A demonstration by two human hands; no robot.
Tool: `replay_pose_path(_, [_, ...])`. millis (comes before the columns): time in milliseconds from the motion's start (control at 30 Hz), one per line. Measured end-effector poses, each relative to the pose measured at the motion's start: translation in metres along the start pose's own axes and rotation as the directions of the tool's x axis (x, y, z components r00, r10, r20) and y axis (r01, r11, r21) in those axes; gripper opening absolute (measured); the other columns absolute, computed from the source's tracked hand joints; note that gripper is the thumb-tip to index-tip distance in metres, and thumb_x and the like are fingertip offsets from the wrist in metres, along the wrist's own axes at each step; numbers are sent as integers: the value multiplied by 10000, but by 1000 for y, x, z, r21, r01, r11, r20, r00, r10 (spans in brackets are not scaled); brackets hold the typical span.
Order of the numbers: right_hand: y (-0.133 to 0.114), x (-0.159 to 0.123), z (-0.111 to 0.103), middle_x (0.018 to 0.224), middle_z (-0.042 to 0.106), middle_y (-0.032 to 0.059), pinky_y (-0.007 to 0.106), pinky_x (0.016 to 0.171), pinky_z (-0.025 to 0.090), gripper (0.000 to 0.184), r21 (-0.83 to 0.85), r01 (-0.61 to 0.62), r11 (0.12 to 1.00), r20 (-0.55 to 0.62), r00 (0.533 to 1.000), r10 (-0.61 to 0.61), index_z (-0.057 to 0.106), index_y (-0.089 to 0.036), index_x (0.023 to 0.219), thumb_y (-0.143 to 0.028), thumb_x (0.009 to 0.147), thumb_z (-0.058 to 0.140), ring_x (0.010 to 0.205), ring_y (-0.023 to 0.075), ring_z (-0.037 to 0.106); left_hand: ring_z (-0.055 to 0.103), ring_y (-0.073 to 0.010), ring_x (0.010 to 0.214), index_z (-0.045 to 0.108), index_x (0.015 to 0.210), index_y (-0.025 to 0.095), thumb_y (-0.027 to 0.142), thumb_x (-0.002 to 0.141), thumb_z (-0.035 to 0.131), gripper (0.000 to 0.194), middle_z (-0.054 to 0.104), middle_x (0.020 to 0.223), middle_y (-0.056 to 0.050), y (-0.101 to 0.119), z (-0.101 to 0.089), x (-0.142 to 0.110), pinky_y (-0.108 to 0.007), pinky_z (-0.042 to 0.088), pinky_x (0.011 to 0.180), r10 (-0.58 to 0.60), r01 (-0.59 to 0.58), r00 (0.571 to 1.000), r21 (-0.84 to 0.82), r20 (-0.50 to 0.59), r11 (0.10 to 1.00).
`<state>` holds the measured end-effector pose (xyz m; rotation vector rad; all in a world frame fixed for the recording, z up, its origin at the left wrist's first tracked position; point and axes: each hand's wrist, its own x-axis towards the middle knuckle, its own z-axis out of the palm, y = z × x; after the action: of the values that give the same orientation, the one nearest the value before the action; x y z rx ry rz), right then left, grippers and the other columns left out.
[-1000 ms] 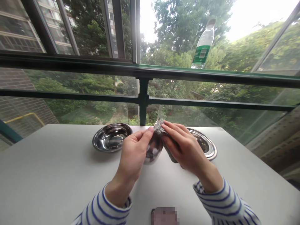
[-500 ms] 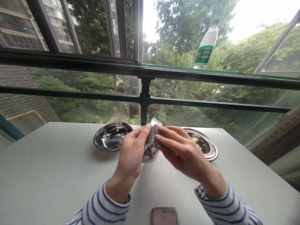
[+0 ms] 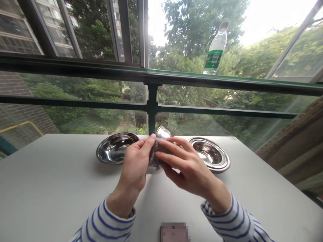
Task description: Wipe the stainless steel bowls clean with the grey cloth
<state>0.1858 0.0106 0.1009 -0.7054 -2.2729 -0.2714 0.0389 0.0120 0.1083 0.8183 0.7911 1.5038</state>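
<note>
Above the middle of the table, my left hand (image 3: 135,163) grips a small shiny metal bowl (image 3: 163,131), thumb on top and fingers hidden behind. The bowl is tilted, its bright upper edge showing beyond my fingertips. A grey, textured cloth (image 3: 153,157) lies against the metal under my right hand (image 3: 190,164). The fingers of that hand are bent lightly over the cloth and press it onto the bowl. Most of the cloth is covered by both hands.
On the white table (image 3: 63,188), a wide metal bowl (image 3: 113,148) stands left and a wide-rimmed metal bowl (image 3: 214,156) right. A blurred-out flat, phone-like object (image 3: 174,232) lies at the near edge. Behind runs a green railing (image 3: 101,72) with a plastic bottle (image 3: 214,50) on it.
The whole view has shifted slightly, so most things sit further left. My right fingers and the cloth have moved a little over the bowl, and more of its upper edge shows.
</note>
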Motion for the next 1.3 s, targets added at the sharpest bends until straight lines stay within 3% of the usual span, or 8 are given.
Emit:
replay_pose_path(67, [0,0,1,1289,523,47,452,946,422,296,-19,8,1000,0,1000,-8,578,-212,1142,-224,852,523,1159,254,432,512,-72,519,676,721,129,295,706,672,167,596,579,8,0,0,0,-174,443,538,0,0,1000,5,6,1000])
replay_pose_path(233, [10,-2,2,1245,554,105,433,934,439,327,-21,-196,980,-156,969,191,536,-161,1199,-211,880,485,1110,233,482,482,-69,467,651,661,125,381,718,651,262,550,515,25,-2,4,-4,-174,412,487,-14,14,1000,89,-9,996])
replay_pose_path(400, [5,-1,-1,1275,539,57,446,955,420,305,-18,-43,999,-23,999,42,578,-199,1148,-235,850,529,1163,252,443,515,-87,470,673,700,137,374,714,651,239,614,560,10,-1,3,-3,-197,419,499,22,-19,999,69,-39,997])
replay_pose_path(600, [10,-2,1,1231,568,97,456,938,430,329,-36,-245,969,-178,956,235,549,-181,1187,-220,866,489,1102,247,504,542,-113,461,690,687,135,439,721,624,313,610,505,1,-2,3,-5,-218,429,503,18,-11,999,145,-47,989])
replay_pose_path(800, [4,-2,1,1273,542,47,451,943,427,310,-24,-44,999,-19,999,43,574,-202,1155,-223,851,518,1157,255,446,536,-104,476,687,686,141,417,720,631,283,616,529,4,-2,2,-2,-210,441,525,50,-40,995,113,-88,993])
replay_pose_path(1000, [12,-3,1,1231,566,101,445,925,446,329,-16,-255,967,-154,956,250,542,-175,1199,-215,880,473,1098,240,508,485,-88,451,646,624,140,424,715,637,299,556,493,20,-2,0,-5,-198,408,488,33,-29,999,186,-20,982])
replay_pose_path(1167, [7,-2,0,1250,558,56,440,939,441,295,14,-57,998,-45,997,57,588,-211,1139,-213,853,519,1135,246,470,501,-89,492,653,662,144,411,698,658,269,579,541,16,-1,-1,-5,-190,409,498,37,-34,999,143,-19,989])
replay_pose_path(1300, [11,-2,3,1245,557,85,446,939,440,319,26,-184,983,-144,972,186,558,-201,1183,-215,871,493,1122,240,489,505,-90,475,650,645,136,433,677,670,299,570,517,17,-1,0,-4,-194,410,488,51,-45,998,182,-28,982])
